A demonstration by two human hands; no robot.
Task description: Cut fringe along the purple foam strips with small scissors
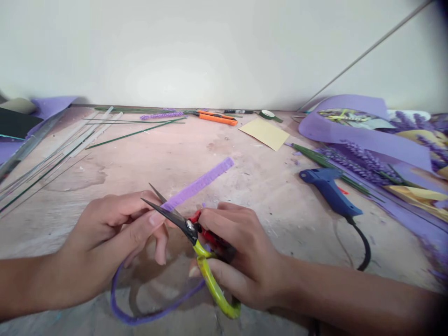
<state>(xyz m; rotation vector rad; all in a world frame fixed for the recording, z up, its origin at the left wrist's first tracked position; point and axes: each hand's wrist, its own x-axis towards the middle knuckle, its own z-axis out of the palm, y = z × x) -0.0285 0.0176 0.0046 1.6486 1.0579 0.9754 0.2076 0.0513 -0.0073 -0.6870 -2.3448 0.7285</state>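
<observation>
Between its thumb and fingers my left hand [119,233] pinches a long purple foam strip [199,183]. One end of the strip points up and to the right, while the rest loops down below both hands. My right hand [241,247] grips scissors [191,228] with yellow and red handles. Their blades are parted around the strip, right by my left thumb. Purple scraps lie on the table under and beyond the hands.
A blue glue gun [329,189] with a black cord lies right. Behind are an orange cutter [217,117], yellow paper [264,134] and green tape [268,115]. Green wires [136,133] and clear glue sticks [101,130] lie left. Lavender flowers [364,161] and purple sheets [364,135] crowd the right.
</observation>
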